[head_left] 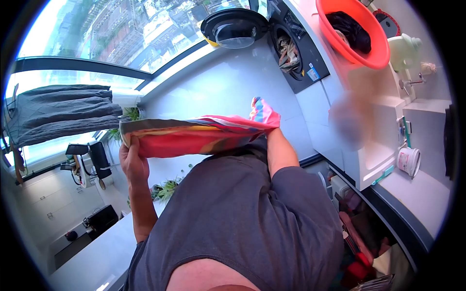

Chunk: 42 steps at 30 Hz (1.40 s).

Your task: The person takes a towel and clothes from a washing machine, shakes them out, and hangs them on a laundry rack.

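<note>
Spanning the space before the torso in the head view, a striped cloth (194, 143) is gripped at one corner by the left hand (132, 157), its thumb and fingers closed. The right forearm (281, 150) is reached to the cloth's other end; the right hand is covered there, so its grip cannot be told. Beyond, the washer (301, 85) is seen with its door (233, 24) swung open and laundry (288, 53) inside. A red basin (380, 56), with a dark garment (357, 31) in it, is set near the counter's (324, 51) washer-side edge.
</note>
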Tool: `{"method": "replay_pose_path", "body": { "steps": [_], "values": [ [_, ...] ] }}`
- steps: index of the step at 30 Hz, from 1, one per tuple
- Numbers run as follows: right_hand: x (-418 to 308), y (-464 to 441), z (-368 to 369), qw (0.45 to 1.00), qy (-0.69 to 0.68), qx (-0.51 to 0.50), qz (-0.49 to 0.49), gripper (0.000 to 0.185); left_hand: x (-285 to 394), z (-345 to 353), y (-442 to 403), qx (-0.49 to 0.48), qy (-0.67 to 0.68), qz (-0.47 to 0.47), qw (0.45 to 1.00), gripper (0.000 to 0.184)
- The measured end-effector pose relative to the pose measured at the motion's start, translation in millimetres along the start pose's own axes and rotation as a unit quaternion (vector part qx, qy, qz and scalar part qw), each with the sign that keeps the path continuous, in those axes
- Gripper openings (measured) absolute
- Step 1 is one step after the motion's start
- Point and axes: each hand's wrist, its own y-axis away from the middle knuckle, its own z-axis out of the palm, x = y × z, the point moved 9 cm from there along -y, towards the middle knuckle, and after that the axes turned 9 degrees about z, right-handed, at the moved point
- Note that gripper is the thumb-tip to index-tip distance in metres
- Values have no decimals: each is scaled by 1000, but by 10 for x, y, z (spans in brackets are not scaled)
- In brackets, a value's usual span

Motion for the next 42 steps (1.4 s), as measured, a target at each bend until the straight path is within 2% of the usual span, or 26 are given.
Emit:
{"method": "replay_pose_path", "body": {
  "steps": [2, 5, 7, 8, 10, 11, 13, 14, 15, 16, 17, 21, 25, 26, 27, 28, 29, 31, 32, 33, 35, 37, 38, 39, 41, 42],
  "values": [
    [100, 146, 235, 997, -25, -62, 30, 26, -294, -288, -43, 19, 9, -10, 1000, 16],
    [408, 473, 580, 979, -65, -164, 105, 25, -1225, -1246, -22, 89, -58, -90, 990, 23],
    [638, 742, 742, 964, -84, -201, 155, 25, -1665, -1725, 160, 140, -99, -95, 981, 25],
    [700, 837, 758, 959, -78, -207, 177, 25, -1796, -1829, 277, 143, -92, -98, 981, 25],
    [728, 987, 700, 950, -48, -212, 223, 25, -2129, -2180, 643, 245, -71, -174, 951, 29],
    [606, 1046, 548, 946, -13, -213, 244, 25, -2369, -2413, 784, 249, -63, -177, 950, 29],
    [307, 1193, 217, 923, 80, -217, 307, 28, -2956, -3033, 1191, 340, -56, -278, 897, 33],
    [630, 1023, 182, 923, 76, -185, 328, 28, -3045, -3093, 1240, 340, -49, -285, 895, 33],
    [555, 1017, 3, 916, 100, -176, 346, 29, -3189, -3132, 1380, 362, -24, -329, 872, 35],
    [54, 1109, -231, 941, 73, -165, 287, 27, -3332, -3176, 1560, 383, 0, -374, 845, 37],
    [11, 1036, -365, 957, 13, -124, 264, 21, -3437, -3218, 1645, 383, 3, -388, 839, 37],
    [-899, 1230, -944, 970, -168, 17, 176, 20, -3952, -3172, 1495, 313, 10, -393, 864, 41],
    [-1735, 1485, -1202, 959, -252, 94, 88, 22, -4227, -2979, 1203, 278, 19, -395, 875, 40],
    [-2035, 1577, -1268, 957, -271, 98, 43, 21, -4283, -2877, 1109, 237, 11, -407, 882, 39],
    [-2321, 1667, -1333, 952, -290, 102, -3, 21, -4305, -2779, 995, 196, 3, -417, 888, 38],
    [-2530, 1748, -1372, 947, -306, 98, -24, 19, -3980, -2579, 944, 141, -104, -462, 869, 36],
    [-2732, 1837, -1405, 948, -300, 104, -29, 19, -4000, -2528, 878, 136, -96, -462, 871, 36],
    [-3176, 2078, -1472, 945, -295, 107, -90, 18, -3998, -2208, 766, -34, -117, -456, 882, 37],
    [-3326, 2178, -1504, 956, -253, 108, -99, 19, -3923, -2048, 702, -88, -139, -442, 882, 45],
    [-3420, 2254, -1525, 958, -244, 112, -102, 19, -3990, -1970, 659, -93, -130, -443, 882, 45],
    [-3742, 2452, -1538, 964, -143, 130, -180, 20, -3861, -1799, 251, -174, -355, -211, 894, 52],
    [-3975, 2603, -1505, 966, -114, 121, -199, 20, -3384, -1378, -82, -179, -367, -125, 904, 53],
    [-4110, 2687, -1472, 961, -50, 117, -246, 19, -3018, -1079, -224, -177, -285, -78, 939, 45],
    [-4225, 2761, -1422, 950, 14, 111, -291, 19, -2375, -714, -362, -162, -271, 32, 948, 34],
    [-4326, 2781, -1335, 945, 51, 101, -308, 16, -1657, -159, -488, -200, -124, 50, 971, 25],
    [-4396, 2808, -1282, 930, 88, 114, -339, 16, -1239, 131, -480, -256, -87, 19, 963, 24]
  ]
}}
